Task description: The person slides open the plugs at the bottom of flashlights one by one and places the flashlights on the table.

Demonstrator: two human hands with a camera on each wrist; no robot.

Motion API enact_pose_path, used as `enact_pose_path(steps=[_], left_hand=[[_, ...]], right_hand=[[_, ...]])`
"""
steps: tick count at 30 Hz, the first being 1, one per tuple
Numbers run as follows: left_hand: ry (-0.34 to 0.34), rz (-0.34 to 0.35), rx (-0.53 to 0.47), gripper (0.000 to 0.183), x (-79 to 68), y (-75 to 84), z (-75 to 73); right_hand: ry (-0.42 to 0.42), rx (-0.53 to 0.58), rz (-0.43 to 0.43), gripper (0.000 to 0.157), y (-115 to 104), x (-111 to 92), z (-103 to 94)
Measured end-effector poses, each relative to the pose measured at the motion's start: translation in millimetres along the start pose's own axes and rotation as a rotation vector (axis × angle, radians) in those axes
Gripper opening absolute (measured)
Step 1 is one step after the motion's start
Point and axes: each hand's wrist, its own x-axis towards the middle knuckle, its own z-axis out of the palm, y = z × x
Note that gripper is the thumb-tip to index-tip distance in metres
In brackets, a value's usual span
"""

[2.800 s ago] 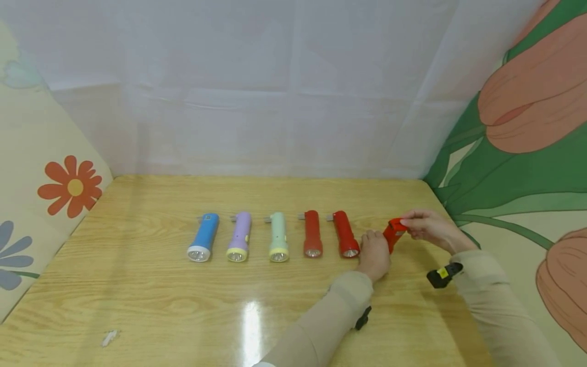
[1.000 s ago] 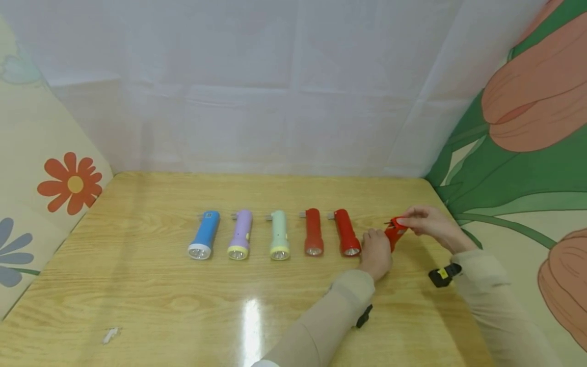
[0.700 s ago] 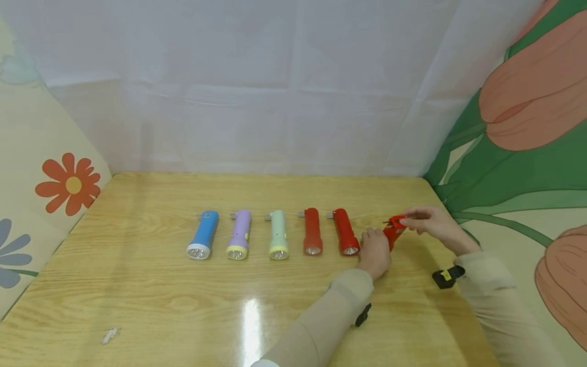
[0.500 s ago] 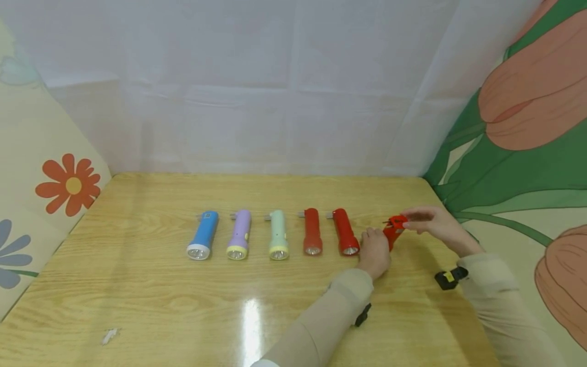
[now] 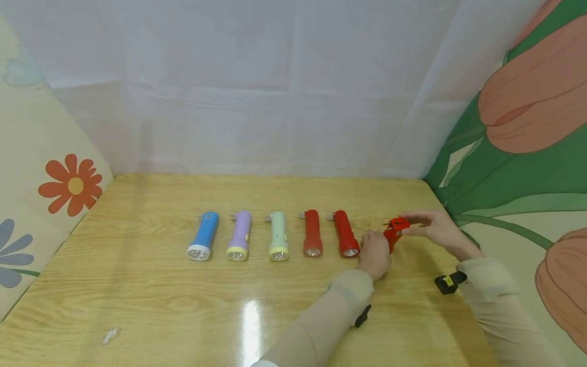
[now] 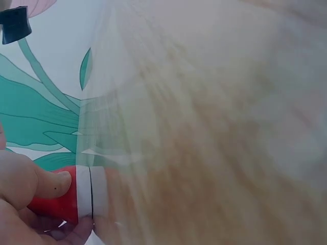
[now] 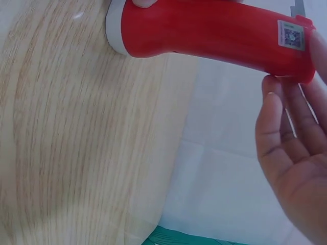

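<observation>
My left hand [image 5: 375, 253] grips a red flashlight [image 5: 393, 238] near its head, raised above the right part of the table and tilted. In the left wrist view, the thumb lies along the red head beside its white rim [image 6: 84, 191]. At the tail, thin plug prongs [image 5: 388, 224] stick out to the left in the head view. My right hand [image 5: 433, 230] holds the tail end, its thumb and fingers around it. The right wrist view shows the flashlight body [image 7: 204, 33] with a small printed label [image 7: 291, 34] close to these fingers.
Lying in a row to the left are a blue flashlight [image 5: 205, 234], a purple one [image 5: 240, 234], a green one [image 5: 277, 234] and two red ones, the nearer red flashlight [image 5: 345, 232] beside my left hand. Grey tabs stick out at their tails. A white scrap-like mark [image 5: 110, 336] is on the table [image 5: 183, 306].
The tail prongs, not visible 2.8 seconds ago, now stand out. My right hand has shifted slightly right, its thumb and fingers spread wider around the tail. My left hand has stayed put.
</observation>
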Motion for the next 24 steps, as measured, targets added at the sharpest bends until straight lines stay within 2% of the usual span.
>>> enact_pose_path(steps=[9, 13, 19, 24], left_hand=[[-0.015, -0.004, -0.02, 0.025, -2.4, 1.0, -4.2], [0.001, -0.007, -0.038, 0.023, -5.9, 0.5, -8.2], [0.024, -0.019, -0.081, 0.029, -12.7, 1.0, -13.9], [0.015, -0.018, -0.085, 0.03, -13.7, 0.5, -14.6]], right_hand=[[0.03, 0.024, -0.017, 0.052, 3.6, 1.9, 0.1], [0.039, 0.035, -0.023, 0.05, 7.3, 6.2, 0.7], [0.061, 0.041, -0.005, 0.053, 11.6, 12.8, 0.5], [0.036, 0.062, 0.024, 0.057, 12.6, 16.1, 1.7]])
